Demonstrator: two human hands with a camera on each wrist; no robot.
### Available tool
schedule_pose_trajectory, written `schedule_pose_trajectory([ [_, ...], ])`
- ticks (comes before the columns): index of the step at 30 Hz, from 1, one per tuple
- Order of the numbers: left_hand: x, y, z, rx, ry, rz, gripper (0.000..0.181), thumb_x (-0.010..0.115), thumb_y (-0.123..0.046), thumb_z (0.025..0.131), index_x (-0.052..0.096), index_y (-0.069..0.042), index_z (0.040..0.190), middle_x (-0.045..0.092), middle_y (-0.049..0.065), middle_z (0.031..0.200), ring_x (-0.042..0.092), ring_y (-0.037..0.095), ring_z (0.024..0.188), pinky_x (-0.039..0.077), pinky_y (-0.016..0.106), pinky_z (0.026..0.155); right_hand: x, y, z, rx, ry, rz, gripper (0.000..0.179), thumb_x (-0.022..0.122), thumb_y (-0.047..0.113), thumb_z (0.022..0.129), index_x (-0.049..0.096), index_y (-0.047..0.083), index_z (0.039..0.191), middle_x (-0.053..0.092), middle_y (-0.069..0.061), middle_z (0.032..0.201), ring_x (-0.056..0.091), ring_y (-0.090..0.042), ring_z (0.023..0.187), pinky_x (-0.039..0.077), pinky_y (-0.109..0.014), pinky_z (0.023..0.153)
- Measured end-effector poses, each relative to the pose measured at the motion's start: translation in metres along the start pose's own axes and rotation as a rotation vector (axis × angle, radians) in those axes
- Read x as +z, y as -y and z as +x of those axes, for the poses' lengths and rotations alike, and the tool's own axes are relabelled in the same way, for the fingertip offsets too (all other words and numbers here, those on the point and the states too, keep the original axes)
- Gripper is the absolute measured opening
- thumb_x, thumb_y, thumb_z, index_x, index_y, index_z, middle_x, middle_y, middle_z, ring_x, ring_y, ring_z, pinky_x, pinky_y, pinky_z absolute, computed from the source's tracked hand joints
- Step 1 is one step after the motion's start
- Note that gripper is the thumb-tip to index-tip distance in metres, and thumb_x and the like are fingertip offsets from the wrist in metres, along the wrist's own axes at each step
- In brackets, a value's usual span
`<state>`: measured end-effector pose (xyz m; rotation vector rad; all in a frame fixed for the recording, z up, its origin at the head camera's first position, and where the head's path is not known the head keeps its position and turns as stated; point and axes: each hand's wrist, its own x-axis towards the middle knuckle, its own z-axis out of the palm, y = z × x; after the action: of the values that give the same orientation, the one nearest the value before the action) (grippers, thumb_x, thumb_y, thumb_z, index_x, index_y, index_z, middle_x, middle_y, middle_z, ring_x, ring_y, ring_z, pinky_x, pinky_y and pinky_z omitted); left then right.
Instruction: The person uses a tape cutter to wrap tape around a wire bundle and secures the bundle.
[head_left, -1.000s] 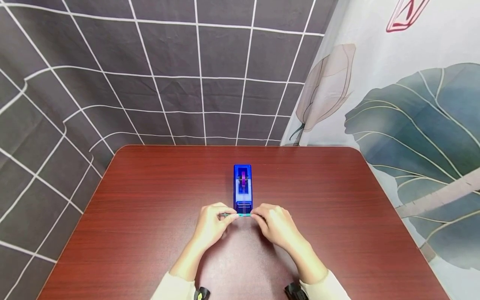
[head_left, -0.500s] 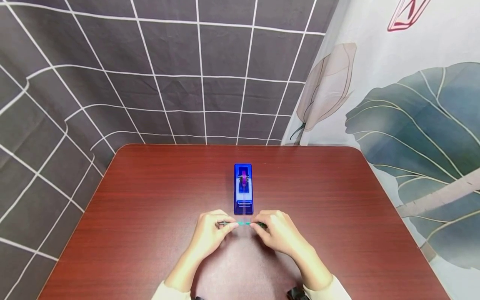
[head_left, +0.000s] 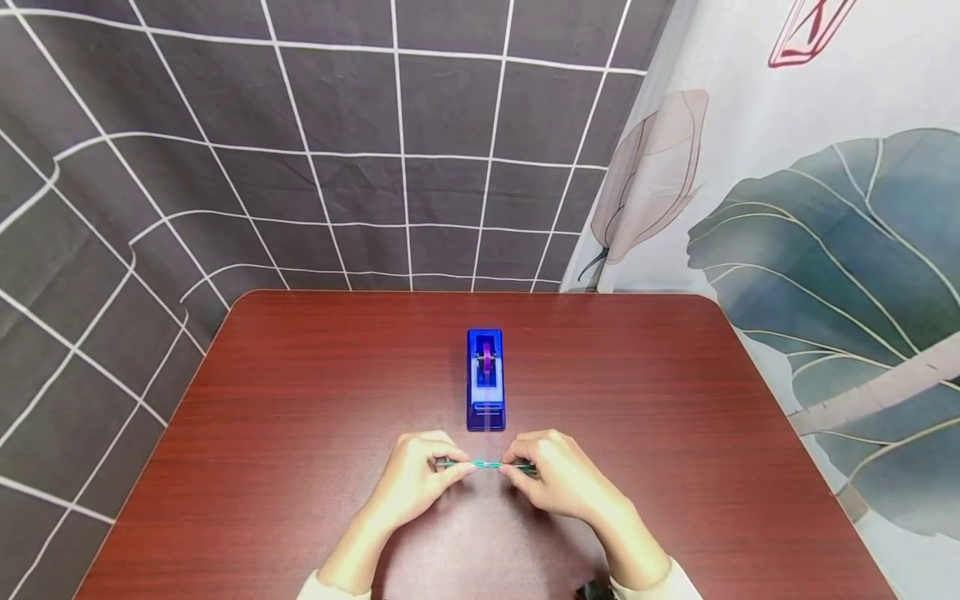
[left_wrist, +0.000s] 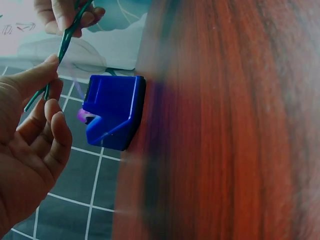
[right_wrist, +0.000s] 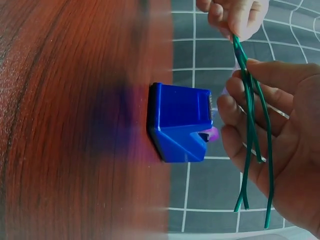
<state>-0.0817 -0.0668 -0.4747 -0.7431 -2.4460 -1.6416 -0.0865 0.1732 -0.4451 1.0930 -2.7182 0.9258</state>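
Note:
A small bundle of thin green wires (head_left: pixel 487 464) spans sideways between both hands, in front of the tape dispenser. My left hand (head_left: pixel 417 475) pinches it between thumb and fingers on one side. On the other side my right hand (head_left: pixel 557 477) pinches it too, and in the right wrist view several loose wire ends (right_wrist: pixel 248 150) hang past the palm. The blue tape dispenser (left_wrist: pixel 114 107) stands on the table just beyond the hands, with a purple-cored roll (head_left: pixel 487 358) in it. From its front edge a faint clear strip of tape (left_wrist: pixel 75 82) stretches toward the wires.
The reddish-brown wooden table (head_left: pixel 315 375) lies under everything. Behind it hangs a dark grey cloth (head_left: pixel 337 100) with white grid lines, and at the right a pale curtain (head_left: pixel 750 92) with leaf prints.
Both hands have drawn back from the dispenser toward the person, bringing the green wires along. The gap spanned by the tape strip has grown. The dispenser has stayed in place.

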Motion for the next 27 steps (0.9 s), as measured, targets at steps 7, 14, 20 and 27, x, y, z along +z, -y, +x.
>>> schedule_pose_trajectory([
  [7,-0.004,0.003,0.001,0.073,-0.004,0.032,0.005,0.085,-0.012,0.081,0.080,-0.014,0.081,0.068,-0.012,0.074,0.049,-0.004,0.056,0.042,0.015,0.048,-0.001,-0.002,0.005,0.017,0.060,0.119,0.003,0.070,0.010,0.094,0.072,0.010,0.096,0.063,0.011,0.078,0.054,0.001,0.066,0.048,-0.019,0.061],
  [14,-0.004,0.003,0.003,0.080,0.011,0.052,0.005,0.086,-0.014,0.081,0.080,-0.015,0.080,0.066,-0.015,0.073,0.046,-0.007,0.055,0.039,0.014,0.046,-0.005,0.000,0.010,0.076,0.236,0.126,0.026,0.058,0.015,0.103,0.064,0.013,0.077,0.054,0.014,0.064,0.045,0.006,0.057,0.040,-0.018,0.055],
  [20,-0.004,0.002,0.003,0.016,0.019,0.063,0.005,0.084,-0.018,0.084,0.080,-0.018,0.080,0.064,-0.016,0.071,0.047,-0.005,0.054,0.041,0.017,0.047,-0.004,0.001,0.008,0.032,0.210,0.070,0.018,0.060,0.014,0.102,0.070,0.012,0.087,0.057,0.013,0.071,0.047,0.004,0.065,0.045,-0.021,0.062],
  [27,-0.006,-0.006,0.009,-0.083,0.083,0.095,0.018,0.071,-0.028,0.096,0.079,-0.016,0.085,0.066,-0.010,0.068,0.052,-0.002,0.055,0.046,0.022,0.054,-0.003,0.001,0.006,-0.007,0.152,0.026,0.014,0.062,0.014,0.101,0.076,0.010,0.097,0.070,0.004,0.084,0.056,0.003,0.074,0.052,-0.025,0.067],
])
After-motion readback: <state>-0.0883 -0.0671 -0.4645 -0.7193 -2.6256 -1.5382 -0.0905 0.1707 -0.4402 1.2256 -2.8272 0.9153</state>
